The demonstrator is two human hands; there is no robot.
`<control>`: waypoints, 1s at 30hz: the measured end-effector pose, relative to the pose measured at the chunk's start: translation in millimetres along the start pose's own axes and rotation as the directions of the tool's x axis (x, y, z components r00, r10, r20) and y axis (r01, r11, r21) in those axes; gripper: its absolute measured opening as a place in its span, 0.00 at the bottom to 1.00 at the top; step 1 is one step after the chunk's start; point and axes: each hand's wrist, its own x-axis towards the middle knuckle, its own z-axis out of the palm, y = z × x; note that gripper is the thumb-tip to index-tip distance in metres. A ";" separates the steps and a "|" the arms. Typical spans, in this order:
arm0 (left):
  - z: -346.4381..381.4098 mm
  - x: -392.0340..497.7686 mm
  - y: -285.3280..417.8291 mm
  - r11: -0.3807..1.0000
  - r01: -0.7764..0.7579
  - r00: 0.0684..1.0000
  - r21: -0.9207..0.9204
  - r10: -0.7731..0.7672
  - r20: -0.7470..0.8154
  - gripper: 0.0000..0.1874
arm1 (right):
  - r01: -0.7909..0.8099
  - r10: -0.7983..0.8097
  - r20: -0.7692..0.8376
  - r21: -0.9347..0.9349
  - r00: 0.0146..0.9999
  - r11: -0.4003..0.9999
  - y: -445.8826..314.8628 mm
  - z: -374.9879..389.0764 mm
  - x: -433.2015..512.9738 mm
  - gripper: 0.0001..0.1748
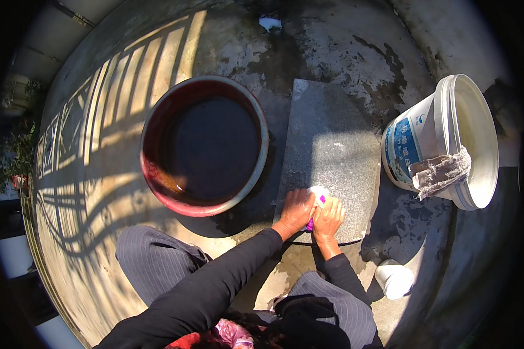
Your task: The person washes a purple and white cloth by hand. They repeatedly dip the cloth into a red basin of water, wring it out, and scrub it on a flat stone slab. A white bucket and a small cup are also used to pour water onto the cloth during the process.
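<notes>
My left hand (296,210) and my right hand (328,220) are side by side over the near end of a grey stone slab (340,168). Between them they grip a small white cloth (318,191) with bright purple patches. Most of the cloth is hidden under my fingers. Both hands look wet. To the left of the slab stands a round red basin (203,211) with a pale rim, holding dark liquid.
A large white plastic bucket (441,104) with a blue label stands at the right. A grey rag (441,172) hangs over its rim. A small white container (394,279) sits near my right knee. Potted plants (19,152) line the left edge. Wet patches mark the concrete floor (236,52).
</notes>
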 end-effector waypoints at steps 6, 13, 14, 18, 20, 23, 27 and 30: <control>-28.7 93.4 12.0 0.983 0.098 0.961 -0.157 -0.134 -0.240 0.16 | -0.120 0.134 -0.045 0.232 0.990 0.965 -5.8 -20.8 83.3 0.15; 4.9 3.3 5.0 0.999 0.036 0.994 0.023 -0.033 -0.104 0.13 | 0.060 -0.048 -0.122 0.099 0.991 0.993 -8.0 0.1 13.2 0.14; 11.3 17.4 2.0 0.998 0.054 0.998 0.018 -0.054 -0.036 0.12 | 0.038 -0.034 -0.050 0.077 0.998 0.996 3.0 6.5 21.4 0.13; -5.8 72.7 4.5 0.998 0.062 0.982 -0.030 -0.066 -0.176 0.13 | -0.073 0.074 -0.005 0.066 0.997 0.995 0.8 -0.6 72.7 0.16; -10.7 62.8 3.0 0.997 0.044 0.983 -0.066 -0.054 -0.174 0.19 | -0.087 0.087 -0.002 -0.019 0.996 0.996 -6.6 -11.6 66.5 0.20; -3.3 11.8 -4.6 0.998 -0.056 0.982 0.009 0.056 -0.180 0.18 | -0.092 0.092 0.034 -0.017 0.995 0.996 -16.5 -15.5 18.3 0.19; -6.9 5.4 4.3 0.995 0.007 0.996 0.097 -0.015 0.089 0.12 | 0.018 -0.019 0.022 0.022 1.000 1.000 3.2 -4.8 4.5 0.12; -13.2 60.5 -9.4 0.999 0.017 0.999 0.039 -0.016 -0.036 0.11 | -0.033 0.031 0.025 0.107 0.999 0.994 -6.6 -6.9 58.7 0.10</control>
